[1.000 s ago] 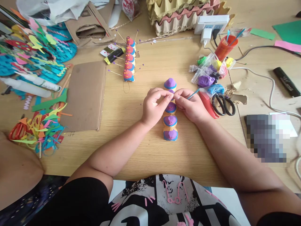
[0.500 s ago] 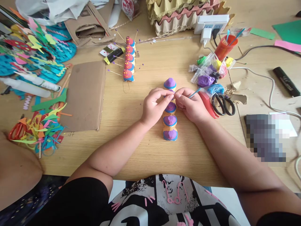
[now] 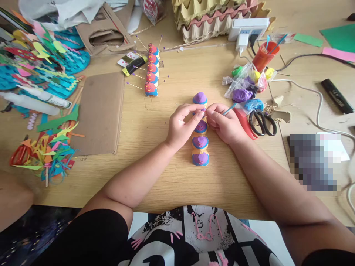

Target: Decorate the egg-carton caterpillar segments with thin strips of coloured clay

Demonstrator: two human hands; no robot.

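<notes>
Above the purple-and-blue egg-carton strip [image 3: 200, 142]
Both hands' fingers pinch nearly closed — left hand [image 3: 183, 123] on a tiny purple bit [image 3: 203, 109], right hand [image 3: 223, 123] with a blue stick [image 3: 230, 109].

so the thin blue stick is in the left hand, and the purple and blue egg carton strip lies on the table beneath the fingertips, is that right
Not quite: the head view shows the thin blue stick in the right hand, not the left hand. The purple and blue egg carton strip does lie on the table beneath the fingertips.
</notes>
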